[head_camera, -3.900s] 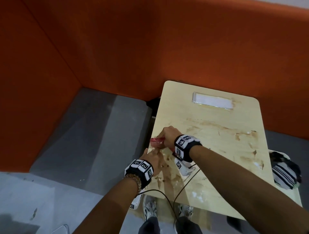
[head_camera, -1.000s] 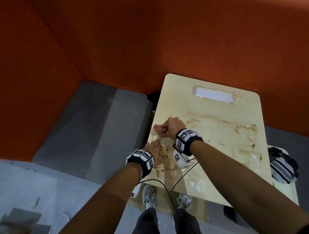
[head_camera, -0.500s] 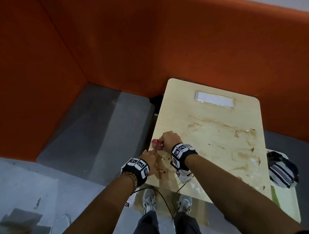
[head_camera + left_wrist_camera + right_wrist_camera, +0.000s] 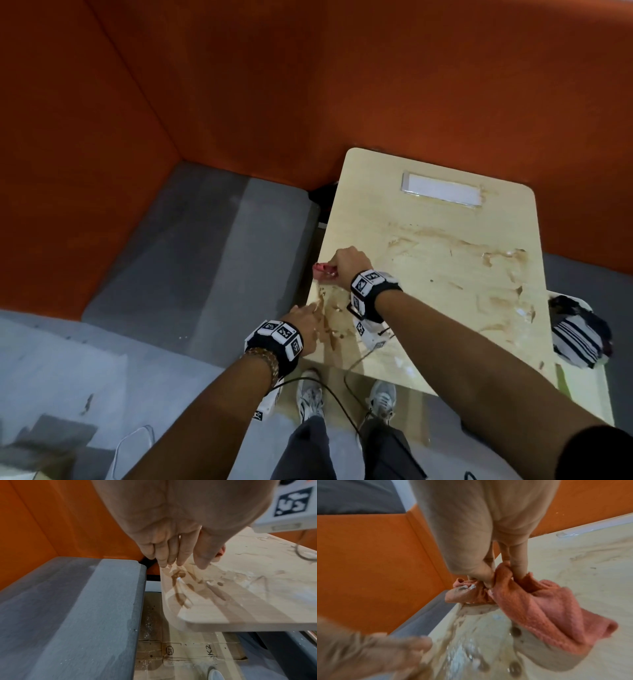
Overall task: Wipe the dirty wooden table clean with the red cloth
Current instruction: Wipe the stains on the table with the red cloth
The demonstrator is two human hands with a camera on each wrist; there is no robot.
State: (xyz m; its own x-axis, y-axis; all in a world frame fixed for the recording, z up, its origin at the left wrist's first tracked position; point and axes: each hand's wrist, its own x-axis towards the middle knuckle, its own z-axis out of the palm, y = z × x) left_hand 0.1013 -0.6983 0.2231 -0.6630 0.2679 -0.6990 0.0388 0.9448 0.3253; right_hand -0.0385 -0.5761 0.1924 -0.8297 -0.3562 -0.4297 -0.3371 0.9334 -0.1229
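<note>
The light wooden table [image 4: 428, 226] carries brown smears and wet drops, thickest near its left front corner [image 4: 188, 588]. My right hand [image 4: 346, 263] grips the bunched red cloth [image 4: 530, 601] at the table's left edge; a soiled end of the cloth [image 4: 322, 269] pokes out past that edge. My left hand [image 4: 306, 322] lies with straight fingers [image 4: 171, 555] touching the table's left edge just in front of the right hand, next to the wet brown mess. The left hand [image 4: 368, 655] shows blurred at the lower left of the right wrist view.
Orange padded walls [image 4: 308, 85] close in behind and to the left. A grey bench seat [image 4: 191, 260] lies left of the table. A white strip [image 4: 442, 192] is set in the tabletop's far end. A striped cloth bundle [image 4: 579, 332] sits at the right. Cardboard [image 4: 188, 655] lies under the table.
Over the earlier frames my right hand with the cloth has stayed at the table's left edge, shifting slightly back and forth. The left hand keeps its place at the edge.
</note>
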